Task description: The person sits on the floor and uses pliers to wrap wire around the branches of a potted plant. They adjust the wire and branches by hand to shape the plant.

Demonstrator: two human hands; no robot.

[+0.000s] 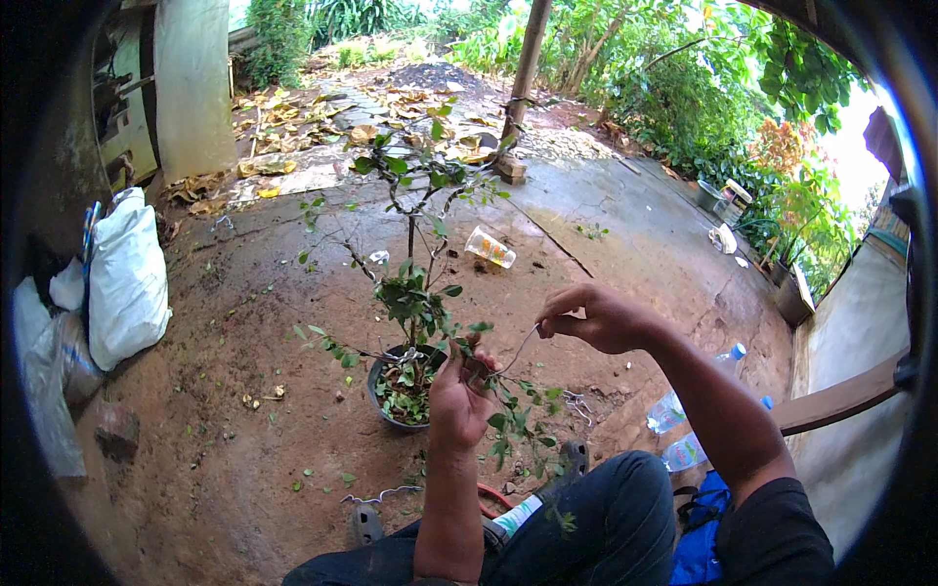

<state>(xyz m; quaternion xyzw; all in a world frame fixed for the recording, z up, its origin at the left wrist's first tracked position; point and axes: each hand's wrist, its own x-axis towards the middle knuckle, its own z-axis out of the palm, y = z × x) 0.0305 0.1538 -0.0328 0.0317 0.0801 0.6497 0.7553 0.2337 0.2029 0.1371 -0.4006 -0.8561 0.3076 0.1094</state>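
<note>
A small potted tree [408, 298] with a bent, wired-looking trunk stands before me in a black pot [382, 397]. Cut leaves lie on its soil. My left hand [463, 396], palm up, closes its fingers round a low leafy branch [513, 410] that reaches toward me on the right. My right hand [598, 317] is raised to the right, pinching the free end of a thin silvery wire [525, 346]. The wire curves down from those fingertips to the branch beside my left fingers. How it is fastened there is hidden by leaves.
A clear plastic cup [490, 247] lies behind the pot. Plastic bottles [684, 452] and a blue bag [702, 532] are at my right. Bent wire pieces [578, 405] lie on the ground. White sacks [127, 278] stand left; a wooden post [526, 73] rises behind.
</note>
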